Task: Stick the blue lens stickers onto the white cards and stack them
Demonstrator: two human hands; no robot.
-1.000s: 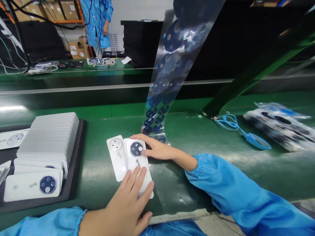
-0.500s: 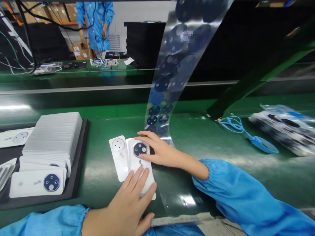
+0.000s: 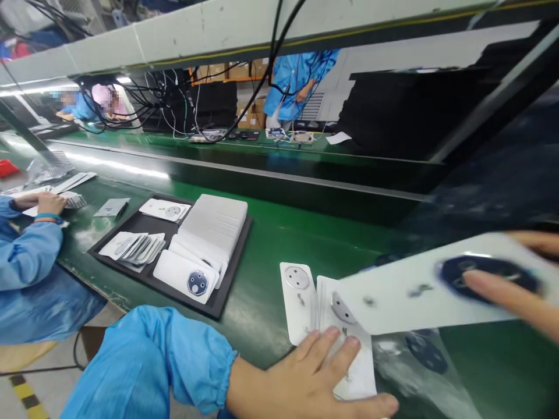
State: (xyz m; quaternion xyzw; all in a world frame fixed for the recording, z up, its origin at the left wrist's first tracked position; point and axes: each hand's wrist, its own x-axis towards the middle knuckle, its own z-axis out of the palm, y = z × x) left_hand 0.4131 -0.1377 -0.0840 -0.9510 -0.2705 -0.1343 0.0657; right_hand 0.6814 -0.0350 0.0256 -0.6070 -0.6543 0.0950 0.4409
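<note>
My right hand (image 3: 519,305), at the right edge, grips a white phone back cover (image 3: 393,308) bearing a dark round camera piece. One finger presses on that dark piece; the other fingers are mostly behind the cover, which is raised and tilted. My left hand (image 3: 301,372) lies with fingers spread on another white phone back cover (image 3: 364,364) on the green bench. This one has a silver camera ring, partly hidden by the held cover. Just left lies a further white cover (image 3: 299,323), its lower end by my left fingertips.
A black tray (image 3: 225,297) on the left carries a long row of white covers (image 3: 213,224) and smaller groups. Clear film (image 3: 449,378) with dark discs lies at the lower right. A co-worker's hand (image 3: 51,203) is at far left. Black cables (image 3: 262,75) hang above.
My right hand has lifted the dark-ringed cover off the bench to the right, exposing a silver-ringed one beneath. My left hand stays on the covers. The view has swung left.
</note>
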